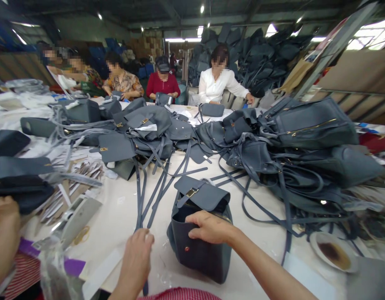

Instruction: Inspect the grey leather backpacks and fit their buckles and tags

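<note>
A dark blue-grey backpack (200, 246) stands on the table in front of me, its flap (207, 195) with a gold buckle folded back and the mouth partly open. My right hand (207, 227) grips the upper edge of its front panel, thumb on the outside; the other fingertips are partly hidden at the opening. Left of the bag, my left hand (137, 252) is closed around a long strap (139, 221), whose end shows below the hand. More straps run from there towards the heap of bags (151, 125).
Bags pile up at right (317, 158). Paper strips (76, 183) lie left; a bowl of brown stuff (334, 252) sits at lower right. A co-worker's hand (4, 225) is beside a bag at the left edge. Several people sit across the table.
</note>
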Tool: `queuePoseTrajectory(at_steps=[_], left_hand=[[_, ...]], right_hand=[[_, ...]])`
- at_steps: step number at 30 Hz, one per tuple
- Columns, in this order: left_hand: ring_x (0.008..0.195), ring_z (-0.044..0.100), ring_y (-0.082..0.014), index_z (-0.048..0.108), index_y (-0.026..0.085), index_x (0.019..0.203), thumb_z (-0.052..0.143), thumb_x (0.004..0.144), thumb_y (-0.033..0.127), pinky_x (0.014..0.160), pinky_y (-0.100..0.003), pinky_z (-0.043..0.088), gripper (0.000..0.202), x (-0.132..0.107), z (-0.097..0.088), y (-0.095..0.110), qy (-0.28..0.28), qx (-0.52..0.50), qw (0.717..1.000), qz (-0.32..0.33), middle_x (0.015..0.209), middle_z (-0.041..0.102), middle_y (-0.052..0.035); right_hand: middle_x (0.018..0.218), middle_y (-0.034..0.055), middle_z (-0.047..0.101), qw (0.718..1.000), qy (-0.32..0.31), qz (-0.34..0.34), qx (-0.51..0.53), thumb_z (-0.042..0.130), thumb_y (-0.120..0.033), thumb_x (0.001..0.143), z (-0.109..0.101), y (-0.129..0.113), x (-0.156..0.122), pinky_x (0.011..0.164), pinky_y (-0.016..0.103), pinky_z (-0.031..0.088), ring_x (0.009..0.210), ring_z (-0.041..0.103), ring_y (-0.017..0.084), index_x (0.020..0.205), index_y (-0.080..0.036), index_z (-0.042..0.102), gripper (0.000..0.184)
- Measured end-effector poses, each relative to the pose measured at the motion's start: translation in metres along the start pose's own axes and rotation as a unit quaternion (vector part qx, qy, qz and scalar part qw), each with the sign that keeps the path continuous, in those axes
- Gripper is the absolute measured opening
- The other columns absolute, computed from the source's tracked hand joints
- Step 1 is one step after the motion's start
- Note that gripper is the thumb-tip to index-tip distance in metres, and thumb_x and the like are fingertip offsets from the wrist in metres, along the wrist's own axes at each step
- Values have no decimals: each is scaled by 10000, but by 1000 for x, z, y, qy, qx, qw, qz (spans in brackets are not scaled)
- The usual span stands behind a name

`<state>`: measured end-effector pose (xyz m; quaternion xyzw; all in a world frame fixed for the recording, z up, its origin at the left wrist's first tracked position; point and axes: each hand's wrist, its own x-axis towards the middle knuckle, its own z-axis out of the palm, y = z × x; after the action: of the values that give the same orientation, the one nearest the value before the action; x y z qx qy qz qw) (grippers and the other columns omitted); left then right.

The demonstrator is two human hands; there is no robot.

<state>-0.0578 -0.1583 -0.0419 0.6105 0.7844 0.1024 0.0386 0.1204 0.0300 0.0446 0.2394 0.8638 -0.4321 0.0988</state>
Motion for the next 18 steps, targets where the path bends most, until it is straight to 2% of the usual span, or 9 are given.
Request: queuePoseTrajectory(at_steps=[1, 2, 4, 6, 9, 12, 15, 16, 18], left_hand=[[1017, 614, -293, 648, 149, 949, 447, 818, 40, 855, -458, 494, 264, 4, -7, -11, 31, -6, 999, -34, 1093, 639, -158], [1096, 594, -289, 620, 152, 1056, 435, 820, 42, 906, -459, 490, 320, 8, -14, -17, 63, -29, 997, -40, 1195, 605, -165], [1140, 586, -252, 562, 191, 1164, 442, 863, 108, 952, -408, 495, 335, 15, -29, -13, 105, -103, 989, 20, 1240, 600, -131], [1093, 615, -211, 551, 237, 1161, 464, 893, 165, 934, -337, 516, 292, 21, -42, 11, 109, -177, 971, 119, 1167, 651, -83], [1051, 629, -189, 565, 239, 1134, 467, 876, 123, 905, -288, 529, 300, 30, -53, 62, 58, -234, 947, 214, 1129, 672, -70], [1053, 623, -229, 576, 196, 1125, 502, 830, 85, 919, -354, 531, 323, 42, -53, 105, -19, -223, 947, 229, 1159, 658, -98], [997, 637, -272, 591, 178, 1090, 536, 807, 76, 884, -434, 539, 305, 55, -49, 133, -92, -183, 957, 206, 1112, 668, -105], [979, 642, -276, 593, 179, 1077, 543, 806, 75, 871, -441, 540, 295, 59, -47, 139, -109, -171, 959, 197, 1082, 675, -101], [960, 648, -272, 592, 184, 1064, 551, 799, 58, 856, -427, 540, 296, 66, -44, 149, -134, -155, 961, 187, 1039, 680, -90]], right_hand=[[824, 16, 706, 1000, 20, 4, -19, 603, -194, 759, 4, -4, -3, 674, 246, 426, 826, 637, 198, 822, -213, 673, 96], [869, 40, 719, 999, 40, 11, -35, 602, -202, 774, 8, -8, -6, 713, 274, 431, 869, 642, 224, 868, -213, 676, 120], [946, 82, 728, 994, 73, 17, -75, 594, -229, 808, 20, -15, -12, 767, 325, 431, 922, 645, 262, 959, -208, 668, 170], [984, 97, 726, 988, 93, 6, -121, 608, -275, 818, 30, -17, -21, 790, 349, 434, 926, 647, 274, 1000, -200, 656, 202], [972, 94, 723, 981, 120, -24, -150, 606, -285, 825, 30, -10, -44, 793, 347, 451, 903, 645, 264, 987, -185, 657, 197], [959, 70, 722, 973, 218, -28, -68, 487, -221, 890, 12, 11, -78, 794, 315, 462, 890, 642, 221, 980, -199, 659, 195], [798, 22, 698, 934, 346, 76, 40, 411, -293, 929, 0, 46, -111, 729, 309, 461, 763, 628, 194, 851, -219, 641, 253], [749, 13, 679, 917, 374, 123, 73, 413, -323, 924, 2, 60, -118, 708, 316, 462, 730, 619, 197, 810, -219, 625, 263], [796, 22, 682, 888, 395, 181, 149, 471, -339, 879, 16, 84, -125, 729, 331, 478, 782, 629, 212, 827, -213, 619, 201]])
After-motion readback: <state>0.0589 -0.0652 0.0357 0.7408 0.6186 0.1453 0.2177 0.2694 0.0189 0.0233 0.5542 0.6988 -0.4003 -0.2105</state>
